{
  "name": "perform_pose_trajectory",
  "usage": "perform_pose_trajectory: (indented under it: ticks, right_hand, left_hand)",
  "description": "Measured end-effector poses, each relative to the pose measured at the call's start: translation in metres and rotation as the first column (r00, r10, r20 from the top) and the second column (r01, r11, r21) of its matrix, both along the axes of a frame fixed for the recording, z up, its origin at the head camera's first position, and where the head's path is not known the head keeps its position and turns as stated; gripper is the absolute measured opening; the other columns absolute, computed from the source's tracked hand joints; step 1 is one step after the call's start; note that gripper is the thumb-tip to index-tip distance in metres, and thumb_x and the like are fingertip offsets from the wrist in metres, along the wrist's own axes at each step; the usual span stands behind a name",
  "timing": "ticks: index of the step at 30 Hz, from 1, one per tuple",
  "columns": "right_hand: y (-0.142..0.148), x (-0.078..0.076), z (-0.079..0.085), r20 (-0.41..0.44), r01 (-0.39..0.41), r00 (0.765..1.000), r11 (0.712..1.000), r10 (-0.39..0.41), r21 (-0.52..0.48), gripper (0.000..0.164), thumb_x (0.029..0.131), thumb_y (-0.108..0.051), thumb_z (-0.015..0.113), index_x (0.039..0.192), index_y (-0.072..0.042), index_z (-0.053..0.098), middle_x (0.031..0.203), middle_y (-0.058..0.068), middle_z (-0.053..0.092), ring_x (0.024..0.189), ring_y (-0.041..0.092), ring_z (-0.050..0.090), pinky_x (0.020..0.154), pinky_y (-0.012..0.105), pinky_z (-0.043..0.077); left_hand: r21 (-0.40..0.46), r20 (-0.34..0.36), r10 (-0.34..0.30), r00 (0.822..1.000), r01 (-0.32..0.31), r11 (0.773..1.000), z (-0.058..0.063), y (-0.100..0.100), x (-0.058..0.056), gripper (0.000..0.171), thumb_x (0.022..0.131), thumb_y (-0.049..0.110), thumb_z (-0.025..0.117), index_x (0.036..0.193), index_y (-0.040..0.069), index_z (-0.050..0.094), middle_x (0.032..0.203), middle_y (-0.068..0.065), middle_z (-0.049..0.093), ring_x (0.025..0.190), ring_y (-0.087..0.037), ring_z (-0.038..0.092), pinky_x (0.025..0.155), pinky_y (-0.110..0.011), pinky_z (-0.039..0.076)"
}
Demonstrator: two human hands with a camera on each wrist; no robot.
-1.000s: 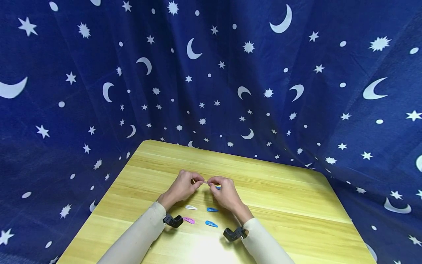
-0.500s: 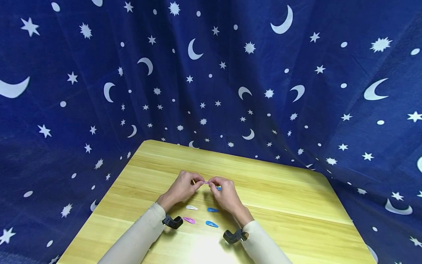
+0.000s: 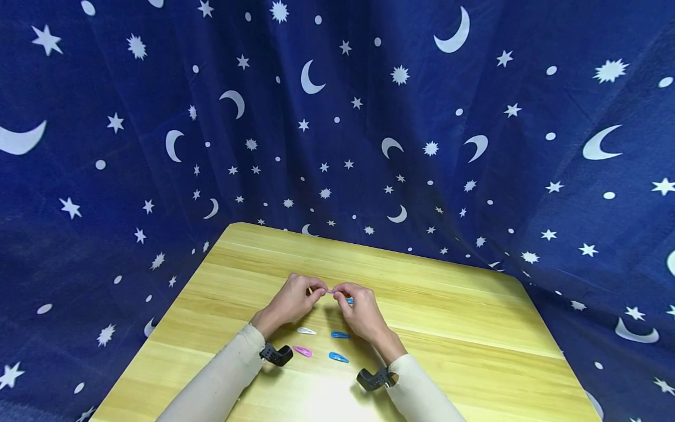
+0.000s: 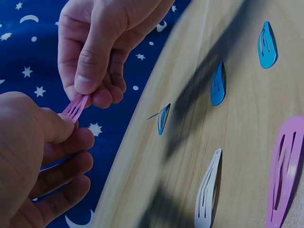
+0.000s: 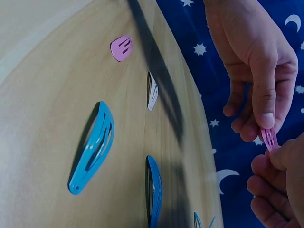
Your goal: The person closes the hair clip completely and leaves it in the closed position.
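A small pink snap hair clip [image 4: 76, 108] is pinched at both ends, held above the table. My left hand [image 3: 291, 300] grips one end between thumb and forefinger, and my right hand [image 3: 364, 310] pinches the other. In the left wrist view, slots show along the clip's middle; the fingertips cover its ends. Just beyond the right hand's fingers, a blue hair clip [image 4: 164, 118] lies on the table with a thin prong sticking out. Nearer the wrists lie a white hair clip [image 3: 306, 331], two blue hair clips [image 3: 338, 357] and another pink hair clip [image 3: 303, 351].
The light wooden table [image 3: 448, 328] runs under both forearms. Behind it hangs a dark blue curtain [image 3: 358, 140] with white moons and stars. A black wrist camera [image 3: 276, 354] sits on the left wrist, and a second black camera [image 3: 373, 377] on the right.
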State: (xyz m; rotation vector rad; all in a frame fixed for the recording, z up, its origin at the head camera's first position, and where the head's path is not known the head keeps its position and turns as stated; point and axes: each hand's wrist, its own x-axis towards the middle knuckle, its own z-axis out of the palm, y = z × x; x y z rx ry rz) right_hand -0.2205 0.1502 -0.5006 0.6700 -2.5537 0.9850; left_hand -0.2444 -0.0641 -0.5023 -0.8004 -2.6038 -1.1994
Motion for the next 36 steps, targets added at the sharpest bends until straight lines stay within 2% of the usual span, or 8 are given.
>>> perform_pose_trajectory:
  ticks: [9, 20, 28, 36]
  right_hand:
    - [-0.0001, 0.0018, -0.0007, 0.006, 0.003, 1.0, 1.0, -0.003, -0.009, 0.009, 0.105, -0.008, 0.073, 0.106, -0.009, 0.081, 0.102, 0.001, 0.082, 0.096, 0.017, 0.078, 0.088, 0.04, 0.064]
    - [0.0011, 0.0026, 0.0001, 0.021, -0.013, 1.0, 1.0, 0.013, 0.005, 0.009, 0.105, -0.008, 0.072, 0.108, -0.009, 0.081, 0.102, 0.002, 0.082, 0.094, 0.014, 0.077, 0.088, 0.037, 0.064]
    - [0.0003, 0.0052, 0.0009, -0.005, -0.016, 1.0, 1.0, 0.016, 0.003, 0.009, 0.102, -0.003, 0.074, 0.105, -0.008, 0.081, 0.099, 0.002, 0.082, 0.091, 0.015, 0.077, 0.085, 0.037, 0.063]
    - [0.0014, 0.0032, 0.0005, 0.03, -0.021, 0.999, 1.0, 0.02, 0.012, 0.01, 0.105, -0.007, 0.072, 0.107, -0.01, 0.081, 0.101, 0.0, 0.082, 0.093, 0.013, 0.076, 0.086, 0.035, 0.063]
  left_hand:
    - [-0.006, 0.01, -0.005, 1.0, 0.005, 1.0, -0.0002, 0.0, 0.0008, 0.011, 0.104, 0.01, 0.075, 0.105, 0.013, 0.085, 0.096, 0.004, 0.082, 0.079, -0.003, 0.065, 0.07, -0.021, 0.055]
    - [0.005, -0.025, -0.025, 0.999, 0.025, 1.0, -0.0018, -0.0014, 0.0001, 0.011, 0.103, 0.009, 0.075, 0.105, 0.012, 0.085, 0.094, 0.003, 0.082, 0.078, -0.002, 0.065, 0.069, -0.022, 0.055]
    - [-0.001, -0.02, -0.021, 1.0, 0.021, 1.0, -0.0027, -0.0021, 0.0006, 0.011, 0.103, 0.011, 0.076, 0.106, 0.014, 0.086, 0.096, 0.005, 0.083, 0.077, -0.001, 0.063, 0.069, -0.021, 0.055]
    - [-0.013, -0.023, -0.043, 0.999, 0.043, 0.999, 0.0007, -0.004, 0.001, 0.012, 0.104, 0.01, 0.075, 0.107, 0.013, 0.086, 0.095, 0.005, 0.082, 0.077, -0.001, 0.063, 0.069, -0.022, 0.054]
